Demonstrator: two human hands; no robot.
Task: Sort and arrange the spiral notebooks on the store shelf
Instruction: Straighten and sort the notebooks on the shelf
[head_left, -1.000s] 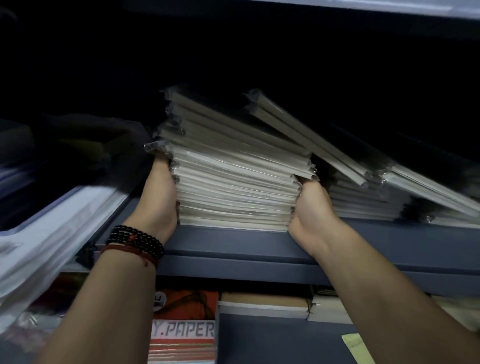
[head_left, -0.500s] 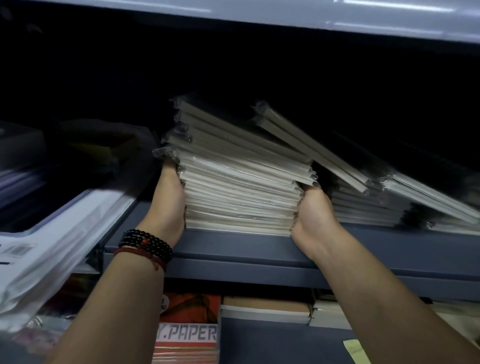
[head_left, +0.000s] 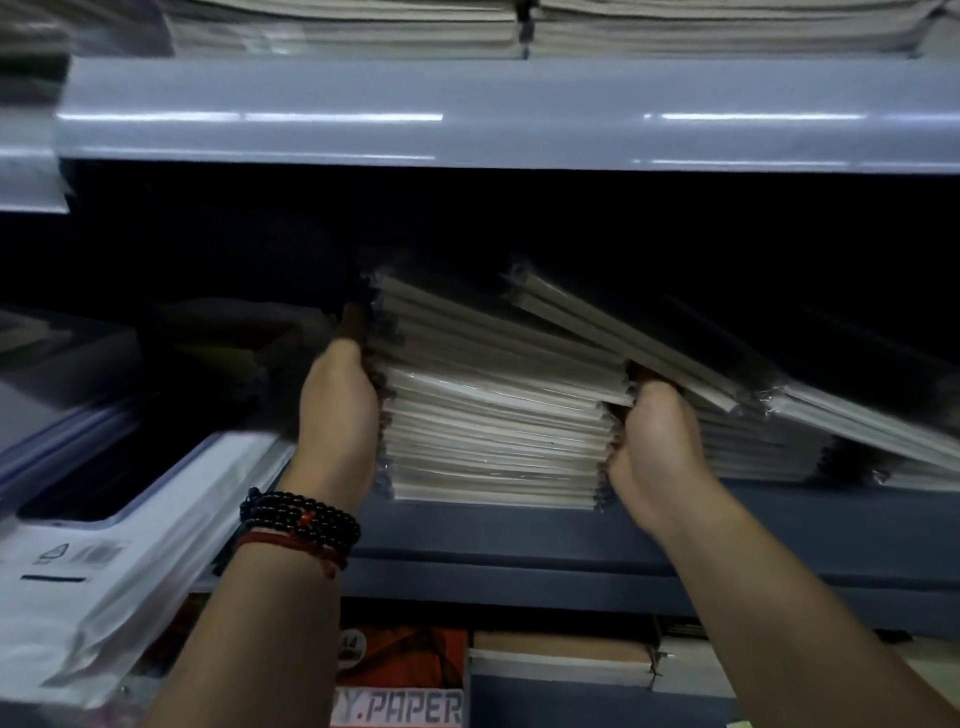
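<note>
**Left hand climbs the side of the stack**

Since half a second ago the left hand (head_left: 337, 410) has slid higher along the left side of the stack of spiral notebooks (head_left: 493, 431), which stands on the grey shelf (head_left: 519, 530). It lies flat against the stack, fingers straight. The right hand (head_left: 654, 441) stays at the right edge with fingers curled into it, below two tilted notebooks (head_left: 623, 338).
</note>
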